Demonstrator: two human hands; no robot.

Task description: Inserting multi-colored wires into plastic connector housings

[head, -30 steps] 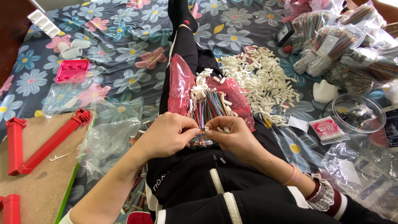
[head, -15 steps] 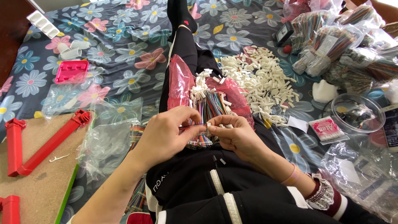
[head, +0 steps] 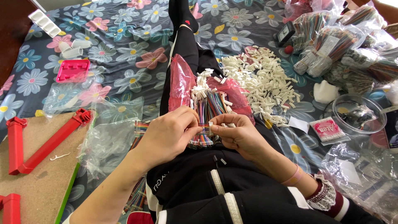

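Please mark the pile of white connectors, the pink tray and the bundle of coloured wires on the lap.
pile of white connectors [head: 265, 79], head view, middle of the heap on the bedspread.
pink tray [head: 73, 69], head view, centre of its top face.
bundle of coloured wires [head: 209, 105], head view, strands above the hands.

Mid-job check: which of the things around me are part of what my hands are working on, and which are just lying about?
In use: left hand and right hand pinching a small white connector on the coloured wire bundle, which lies on a pink bag; white connector pile.

Lying about: pink tray, red bars, clear round tub, bagged wires.
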